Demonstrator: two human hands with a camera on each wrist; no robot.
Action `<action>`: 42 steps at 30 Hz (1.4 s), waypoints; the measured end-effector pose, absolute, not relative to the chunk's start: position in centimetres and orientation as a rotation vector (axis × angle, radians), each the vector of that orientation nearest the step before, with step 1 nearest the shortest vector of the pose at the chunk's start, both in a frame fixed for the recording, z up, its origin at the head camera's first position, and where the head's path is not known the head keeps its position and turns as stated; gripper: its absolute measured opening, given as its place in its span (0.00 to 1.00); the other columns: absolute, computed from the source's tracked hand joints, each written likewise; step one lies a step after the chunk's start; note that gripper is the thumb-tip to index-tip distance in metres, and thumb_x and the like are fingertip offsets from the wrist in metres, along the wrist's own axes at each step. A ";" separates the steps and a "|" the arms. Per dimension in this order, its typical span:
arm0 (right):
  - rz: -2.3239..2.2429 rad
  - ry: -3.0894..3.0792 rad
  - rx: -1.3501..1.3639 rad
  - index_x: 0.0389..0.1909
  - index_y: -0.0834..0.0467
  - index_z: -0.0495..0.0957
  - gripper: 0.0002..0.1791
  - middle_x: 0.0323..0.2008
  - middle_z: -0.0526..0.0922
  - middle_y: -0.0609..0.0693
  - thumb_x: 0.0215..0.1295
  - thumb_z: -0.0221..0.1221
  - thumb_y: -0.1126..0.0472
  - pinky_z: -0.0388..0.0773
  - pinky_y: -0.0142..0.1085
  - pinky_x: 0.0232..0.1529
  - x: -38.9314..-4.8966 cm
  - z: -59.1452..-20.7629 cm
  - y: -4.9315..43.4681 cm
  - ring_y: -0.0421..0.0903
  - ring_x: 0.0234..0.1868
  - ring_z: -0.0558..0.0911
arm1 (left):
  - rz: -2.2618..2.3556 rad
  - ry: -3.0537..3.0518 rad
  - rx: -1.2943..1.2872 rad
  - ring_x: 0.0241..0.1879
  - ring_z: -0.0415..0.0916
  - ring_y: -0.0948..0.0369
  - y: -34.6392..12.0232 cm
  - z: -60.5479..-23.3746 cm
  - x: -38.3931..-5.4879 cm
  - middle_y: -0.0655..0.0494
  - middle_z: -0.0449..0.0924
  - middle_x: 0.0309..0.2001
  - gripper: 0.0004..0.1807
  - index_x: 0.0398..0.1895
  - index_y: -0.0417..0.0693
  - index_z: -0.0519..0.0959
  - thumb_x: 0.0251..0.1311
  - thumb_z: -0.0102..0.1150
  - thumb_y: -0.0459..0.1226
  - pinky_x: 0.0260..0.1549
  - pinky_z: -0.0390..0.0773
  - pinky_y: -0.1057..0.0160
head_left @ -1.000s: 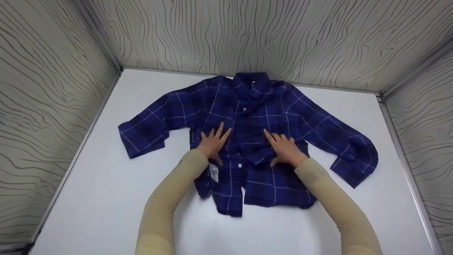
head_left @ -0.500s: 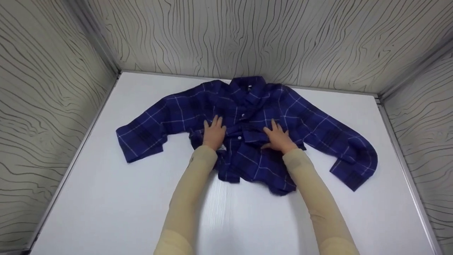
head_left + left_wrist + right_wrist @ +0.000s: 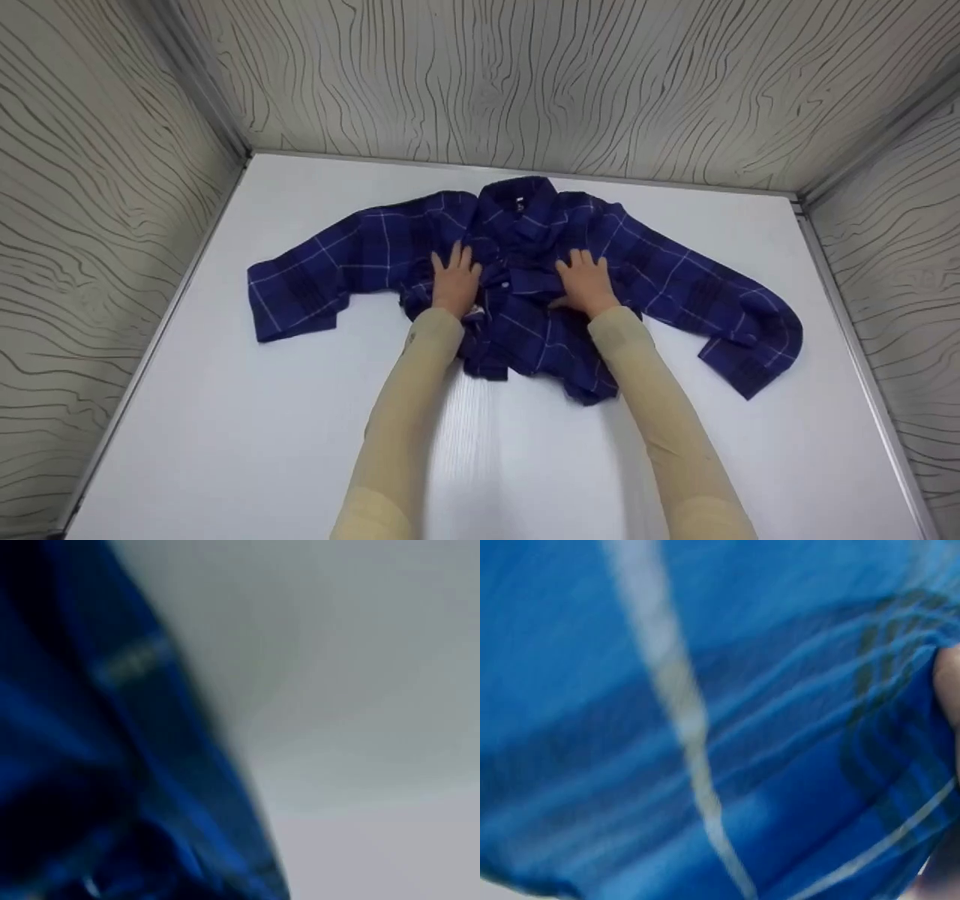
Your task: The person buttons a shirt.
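Note:
A blue plaid button-up shirt [image 3: 677, 274] lies front up on the white table, both sleeves out to the sides and its body bunched in the middle. My left hand [image 3: 455, 286] grips the gathered cloth on the left of the button strip, fingers pointing away from me. On the right of the strip my right hand [image 3: 586, 283] holds a matching bunch, thumb toward the middle. The left wrist view has only a blurred edge of the shirt [image 3: 172, 727]. In the right wrist view a digit [image 3: 948, 686] presses into creased cloth at the right edge.
The white table [image 3: 195, 435] is bordered by metal strips. Pale walls with a wood-grain line pattern [image 3: 495, 82] stand at the back, left and right. The shirt's collar [image 3: 517, 199] lies near the back edge.
Both hands have slid up the shirt, drawing its lower part away from me into folds. The collar has shifted slightly toward me. The sleeves have barely moved.

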State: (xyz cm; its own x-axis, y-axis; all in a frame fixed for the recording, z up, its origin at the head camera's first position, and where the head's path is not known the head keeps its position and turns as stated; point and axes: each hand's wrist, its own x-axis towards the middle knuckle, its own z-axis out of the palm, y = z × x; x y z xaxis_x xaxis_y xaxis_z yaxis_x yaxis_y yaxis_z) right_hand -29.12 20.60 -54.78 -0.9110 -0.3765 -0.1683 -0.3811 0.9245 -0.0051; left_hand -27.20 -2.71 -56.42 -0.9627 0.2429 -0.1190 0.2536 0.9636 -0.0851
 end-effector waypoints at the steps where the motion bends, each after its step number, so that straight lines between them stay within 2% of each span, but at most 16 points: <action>1: 0.041 2.907 -0.586 0.54 0.60 0.66 0.47 0.57 0.59 0.67 0.35 0.66 0.37 0.51 0.63 0.51 -29.2 -54.8 20.7 0.65 0.58 0.56 | -0.182 2.983 0.381 0.64 0.42 0.48 -2.9 -56.3 -27.3 0.47 0.50 0.65 0.27 0.59 0.56 0.65 0.55 0.55 0.45 0.52 0.51 0.38; 3: -0.010 2.849 -0.559 0.58 0.57 0.63 0.50 0.63 0.48 0.68 0.33 0.66 0.36 0.47 0.66 0.51 -29.3 -54.8 21.1 0.67 0.61 0.48 | -0.172 2.933 0.357 0.64 0.40 0.45 -3.2 -56.1 -27.3 0.47 0.43 0.67 0.26 0.61 0.62 0.62 0.58 0.52 0.47 0.52 0.50 0.36; 4: -0.046 2.817 -0.531 0.60 0.56 0.61 0.52 0.64 0.43 0.69 0.32 0.67 0.36 0.46 0.67 0.50 -29.3 -54.7 21.2 0.69 0.61 0.46 | -0.142 2.910 0.335 0.64 0.42 0.44 -3.3 -56.0 -27.3 0.46 0.42 0.67 0.26 0.62 0.63 0.61 0.59 0.50 0.47 0.51 0.51 0.36; 7: -0.141 2.743 -0.418 0.61 0.57 0.54 0.58 0.63 0.35 0.73 0.29 0.68 0.36 0.53 0.66 0.48 -29.3 -54.6 21.4 0.72 0.59 0.47 | -0.070 2.857 0.257 0.60 0.52 0.40 -3.4 -55.7 -27.3 0.44 0.45 0.67 0.28 0.63 0.61 0.57 0.60 0.49 0.48 0.47 0.60 0.39; 10: -0.190 2.738 -0.315 0.65 0.58 0.44 0.65 0.61 0.37 0.77 0.27 0.69 0.36 0.59 0.63 0.47 -29.3 -54.5 21.2 0.73 0.57 0.49 | -0.097 2.844 0.133 0.57 0.56 0.42 -3.4 -55.4 -27.2 0.43 0.51 0.64 0.33 0.65 0.58 0.52 0.58 0.49 0.52 0.44 0.66 0.44; 14: -0.187 2.741 -0.185 0.67 0.61 0.32 0.74 0.57 0.48 0.80 0.26 0.67 0.33 0.63 0.57 0.49 -29.4 -54.4 20.8 0.73 0.56 0.55 | -0.098 2.842 -0.047 0.55 0.57 0.46 -3.5 -55.0 -27.3 0.46 0.57 0.60 0.43 0.67 0.52 0.51 0.51 0.53 0.58 0.42 0.68 0.47; 15: -0.164 2.739 -0.163 0.67 0.63 0.34 0.74 0.56 0.51 0.80 0.25 0.67 0.32 0.62 0.57 0.49 -29.4 -54.2 20.7 0.72 0.55 0.56 | -0.091 2.846 -0.067 0.55 0.57 0.47 -3.6 -54.9 -27.4 0.47 0.57 0.59 0.44 0.66 0.50 0.53 0.49 0.54 0.58 0.42 0.68 0.47; 17: -0.067 2.765 -0.182 0.65 0.67 0.43 0.72 0.54 0.57 0.76 0.23 0.65 0.29 0.61 0.56 0.49 -29.6 -54.1 20.8 0.69 0.54 0.59 | -0.097 2.859 -0.051 0.56 0.55 0.49 -3.6 -54.7 -27.6 0.49 0.57 0.59 0.42 0.64 0.48 0.57 0.49 0.54 0.58 0.44 0.66 0.47; 20: 0.046 2.814 -0.309 0.60 0.69 0.57 0.66 0.57 0.56 0.71 0.22 0.64 0.28 0.54 0.59 0.52 -29.8 -54.2 21.4 0.66 0.58 0.55 | -0.153 2.881 0.049 0.61 0.49 0.50 -3.6 -54.5 -27.9 0.51 0.53 0.63 0.43 0.63 0.49 0.61 0.46 0.54 0.62 0.48 0.62 0.46; 22: 0.033 2.822 -0.397 0.58 0.68 0.59 0.62 0.61 0.53 0.68 0.25 0.65 0.30 0.48 0.61 0.54 -29.9 -54.4 22.0 0.64 0.61 0.51 | -0.165 2.871 0.105 0.64 0.44 0.51 -3.7 -54.5 -27.9 0.52 0.49 0.66 0.46 0.63 0.50 0.60 0.43 0.53 0.64 0.50 0.58 0.45; 25: -0.116 2.743 -0.411 0.60 0.65 0.52 0.60 0.64 0.41 0.70 0.30 0.66 0.33 0.46 0.65 0.52 -29.6 -54.6 22.7 0.67 0.63 0.43 | -0.092 2.821 0.103 0.64 0.42 0.46 -3.8 -54.7 -27.7 0.50 0.44 0.68 0.51 0.65 0.51 0.56 0.38 0.53 0.68 0.50 0.58 0.43; 29: -0.204 2.671 -0.247 0.62 0.62 0.45 0.63 0.61 0.35 0.77 0.31 0.66 0.33 0.57 0.64 0.47 -29.2 -54.2 22.6 0.74 0.59 0.44 | -0.063 2.767 0.042 0.61 0.46 0.39 -3.8 -54.6 -27.4 0.45 0.44 0.67 0.53 0.66 0.53 0.51 0.37 0.51 0.70 0.47 0.62 0.41; 32: -0.104 2.697 -0.136 0.65 0.62 0.42 0.65 0.57 0.37 0.83 0.32 0.62 0.30 0.64 0.57 0.47 -29.1 -53.7 21.9 0.75 0.54 0.56 | -0.113 2.752 -0.018 0.60 0.49 0.37 -3.6 -54.3 -27.3 0.40 0.45 0.66 0.56 0.67 0.56 0.48 0.35 0.48 0.72 0.45 0.66 0.43; 36: 0.058 2.707 -0.089 0.66 0.65 0.36 0.70 0.54 0.42 0.87 0.32 0.58 0.25 0.71 0.50 0.42 -29.0 -53.5 20.9 0.71 0.46 0.69 | -0.144 2.722 -0.109 0.58 0.50 0.33 -3.7 -54.8 -27.6 0.35 0.45 0.65 0.61 0.68 0.59 0.45 0.28 0.47 0.76 0.41 0.68 0.42; 39: 0.058 2.683 -0.087 0.67 0.62 0.31 0.72 0.55 0.44 0.84 0.31 0.58 0.25 0.73 0.50 0.38 -29.0 -53.4 20.6 0.70 0.48 0.68 | -0.099 2.694 -0.146 0.59 0.46 0.33 -3.8 -55.1 -27.6 0.36 0.41 0.65 0.62 0.69 0.60 0.43 0.27 0.49 0.75 0.42 0.67 0.41; 42: -0.016 2.639 -0.058 0.67 0.56 0.27 0.71 0.59 0.40 0.80 0.32 0.58 0.26 0.66 0.60 0.42 -28.8 -53.4 20.6 0.75 0.53 0.58 | 0.001 2.693 -0.157 0.61 0.42 0.36 -3.7 -54.6 -27.2 0.39 0.37 0.67 0.60 0.69 0.59 0.42 0.32 0.54 0.71 0.45 0.64 0.40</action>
